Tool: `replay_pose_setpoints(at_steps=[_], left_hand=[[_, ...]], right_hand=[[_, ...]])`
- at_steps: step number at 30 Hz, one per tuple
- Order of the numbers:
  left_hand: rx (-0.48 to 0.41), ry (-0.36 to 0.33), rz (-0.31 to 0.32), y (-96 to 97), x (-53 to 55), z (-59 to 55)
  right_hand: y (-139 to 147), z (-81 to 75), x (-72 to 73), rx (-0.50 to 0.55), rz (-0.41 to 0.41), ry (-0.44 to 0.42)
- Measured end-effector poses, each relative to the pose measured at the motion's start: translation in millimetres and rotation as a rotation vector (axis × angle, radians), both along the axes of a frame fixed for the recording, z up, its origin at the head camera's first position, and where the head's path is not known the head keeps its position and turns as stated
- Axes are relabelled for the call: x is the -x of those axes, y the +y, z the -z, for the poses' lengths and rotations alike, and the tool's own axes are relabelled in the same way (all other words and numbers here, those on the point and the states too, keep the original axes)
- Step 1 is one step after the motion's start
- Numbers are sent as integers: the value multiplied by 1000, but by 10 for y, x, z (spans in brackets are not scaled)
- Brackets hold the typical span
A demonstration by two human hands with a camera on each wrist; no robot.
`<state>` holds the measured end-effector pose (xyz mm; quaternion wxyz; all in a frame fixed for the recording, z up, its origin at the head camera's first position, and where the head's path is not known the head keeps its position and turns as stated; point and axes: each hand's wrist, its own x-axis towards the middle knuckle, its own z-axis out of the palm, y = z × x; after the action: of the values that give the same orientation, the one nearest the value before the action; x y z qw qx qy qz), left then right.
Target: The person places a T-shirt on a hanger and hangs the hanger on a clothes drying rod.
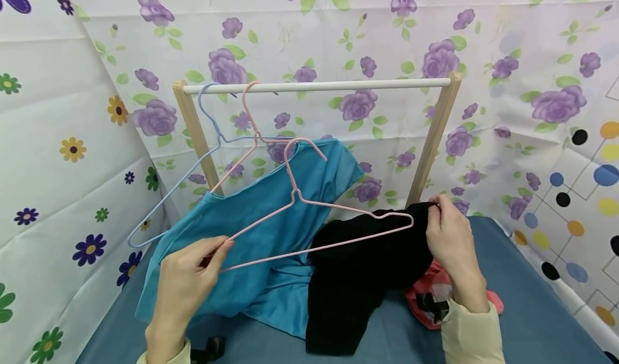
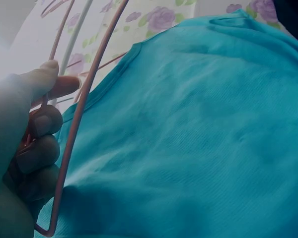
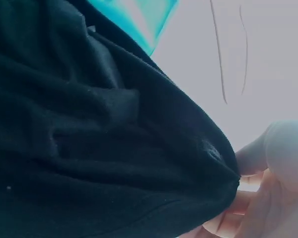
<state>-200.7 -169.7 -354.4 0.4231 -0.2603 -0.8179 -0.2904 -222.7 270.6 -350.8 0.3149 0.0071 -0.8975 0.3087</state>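
In the head view my left hand (image 1: 186, 283) grips a pink wire hanger (image 1: 296, 192) at its left end, hook up. The left wrist view shows the fingers curled round the wire. My right hand (image 1: 452, 240) pinches the upper right corner of a black garment (image 1: 348, 288), whose gathered cloth (image 3: 114, 163) fills much of the right wrist view. The hanger's right end overlaps the top of the black garment in the head view. Behind the held hanger, a blue garment (image 1: 232, 256) hangs slantwise from another pink hanger (image 1: 244, 103), its lower part spread on the table.
A rack with a white bar (image 1: 338, 86) and wooden posts (image 1: 432, 138) stands at the back. A light-blue hanger (image 1: 184, 178) hangs at its left end. A coral-red item (image 1: 425, 299) lies on the blue-grey table (image 1: 508, 299) below my right hand. Flowered cloth walls (image 1: 309, 30) surround the table.
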Motion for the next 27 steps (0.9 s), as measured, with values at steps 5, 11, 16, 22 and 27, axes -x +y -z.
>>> replay_pose_setpoints(at_steps=[5,11,16,22,27], left_hand=[[1,16,0,72,19,8],[-27,7,27,116,21,3],[-30,15,23,77,17,0],[-37,34,26,66,8,-1],[-33,116,35,110,36,-1]], right_hand=[[-29,-69,-75,-22,-22,53],[-33,-149,-179,-33,-60,83],[-18,-197,-248,-27,-65,81],[1,-244,-329,-9,-29,109],[6,-292,-409,31,-29,129]])
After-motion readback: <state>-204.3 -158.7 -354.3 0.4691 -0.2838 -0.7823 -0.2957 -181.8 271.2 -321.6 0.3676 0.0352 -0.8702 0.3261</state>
